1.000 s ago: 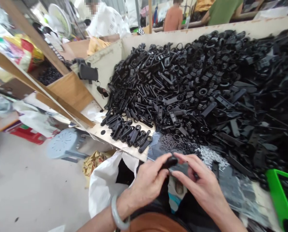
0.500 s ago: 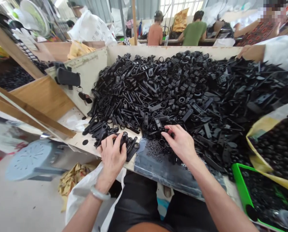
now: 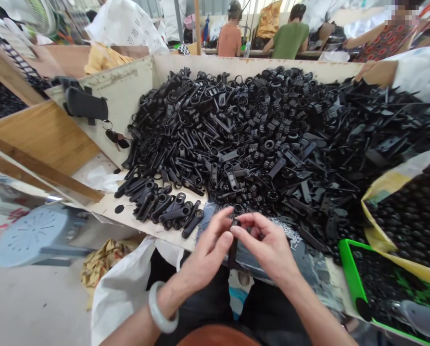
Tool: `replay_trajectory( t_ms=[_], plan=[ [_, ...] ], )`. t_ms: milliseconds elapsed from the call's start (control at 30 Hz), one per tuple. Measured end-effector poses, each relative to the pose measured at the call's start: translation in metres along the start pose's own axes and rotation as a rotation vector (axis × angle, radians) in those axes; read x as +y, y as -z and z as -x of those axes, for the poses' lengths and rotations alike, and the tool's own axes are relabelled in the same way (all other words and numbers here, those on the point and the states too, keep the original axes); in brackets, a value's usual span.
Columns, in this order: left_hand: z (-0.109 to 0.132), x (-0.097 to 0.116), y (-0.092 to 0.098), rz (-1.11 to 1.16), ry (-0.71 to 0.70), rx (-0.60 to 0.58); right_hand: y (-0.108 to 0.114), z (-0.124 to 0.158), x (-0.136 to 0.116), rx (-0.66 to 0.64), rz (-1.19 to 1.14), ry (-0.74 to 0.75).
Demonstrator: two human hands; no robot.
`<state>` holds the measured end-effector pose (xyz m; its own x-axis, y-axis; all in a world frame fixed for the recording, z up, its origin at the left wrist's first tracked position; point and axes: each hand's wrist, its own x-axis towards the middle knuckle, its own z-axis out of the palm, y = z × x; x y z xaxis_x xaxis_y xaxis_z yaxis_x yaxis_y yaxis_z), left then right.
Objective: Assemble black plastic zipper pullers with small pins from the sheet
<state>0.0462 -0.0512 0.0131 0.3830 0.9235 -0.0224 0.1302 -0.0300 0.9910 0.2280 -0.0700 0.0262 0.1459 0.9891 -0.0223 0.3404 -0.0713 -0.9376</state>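
Observation:
Both hands meet over the front edge of the work surface, around a long black plastic handle-like part (image 3: pixel 233 251) that hangs down between them. My left hand (image 3: pixel 209 245) is closed on its upper end from the left. From the right, the fingertips of my right hand (image 3: pixel 267 240) pinch the same end; whether a smaller piece is also in them cannot be made out. Left of my hands lies a loose row of black handle-like parts with round ends (image 3: pixel 171 209). Small metallic screws (image 3: pixel 289 231) are scattered behind my right hand on a dark sheet (image 3: pixel 301 269).
A large heap of black plastic parts (image 3: pixel 236 125) fills the wooden-sided bin. At right stand a yellow-edged sack of round black pieces (image 3: pixel 413 216) and a green tray (image 3: pixel 352 278). A blue stool (image 3: pixel 31 235) is at left. Several people sit beyond the bin.
My left hand has left the row of parts and moved right with a black handle-like part. My right hand has come back from the heap to meet it. The view has shifted slightly.

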Motion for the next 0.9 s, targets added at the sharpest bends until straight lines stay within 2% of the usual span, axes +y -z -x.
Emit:
replay_trajectory(
  t_ms=[33, 67, 167, 267, 333, 400, 467, 533, 600, 667, 733, 800, 900],
  plan=[
    [0.002, 0.000, -0.010, 0.191, 0.141, -0.065, -0.004, 0.002, 0.004, -0.040, -0.029, -0.044],
    [0.002, -0.002, -0.017, 0.378, 0.251, -0.072, -0.007, 0.000, 0.009, -0.074, -0.040, -0.063],
    [0.002, -0.010, -0.024, 0.730, 0.445, -0.021, -0.003, -0.014, 0.023, -0.081, 0.077, 0.018],
    [-0.001, -0.015, -0.016, 0.876, 0.526, 0.018, 0.001, -0.031, 0.032, 0.009, 0.418, 0.168],
    [-0.001, -0.014, -0.010, 0.911, 0.568, 0.031, -0.001, -0.040, 0.035, 0.025, 0.636, 0.219],
    [-0.001, -0.013, -0.006, 0.920, 0.603, 0.055, -0.004, -0.045, 0.038, 0.025, 0.742, 0.229],
    [0.000, -0.013, -0.005, 0.918, 0.624, 0.075, -0.003, -0.047, 0.039, 0.024, 0.754, 0.239],
    [0.001, -0.013, -0.005, 0.920, 0.632, 0.083, 0.002, -0.044, 0.039, 0.032, 0.619, 0.241],
    [0.002, -0.011, -0.007, 0.916, 0.610, 0.092, 0.008, -0.035, 0.037, 0.043, 0.322, 0.173],
    [0.003, -0.008, -0.012, 0.883, 0.554, 0.093, 0.011, -0.020, 0.033, 0.012, -0.026, 0.015],
    [0.003, -0.004, -0.019, 0.839, 0.494, 0.078, 0.009, 0.000, 0.030, -0.072, -0.238, -0.149],
    [0.005, -0.001, -0.027, 0.820, 0.465, 0.044, 0.003, 0.019, 0.028, -0.136, -0.329, -0.221],
    [0.010, -0.002, -0.036, 0.811, 0.449, 0.016, -0.005, 0.041, 0.031, -0.078, -0.323, -0.204]
  ],
)
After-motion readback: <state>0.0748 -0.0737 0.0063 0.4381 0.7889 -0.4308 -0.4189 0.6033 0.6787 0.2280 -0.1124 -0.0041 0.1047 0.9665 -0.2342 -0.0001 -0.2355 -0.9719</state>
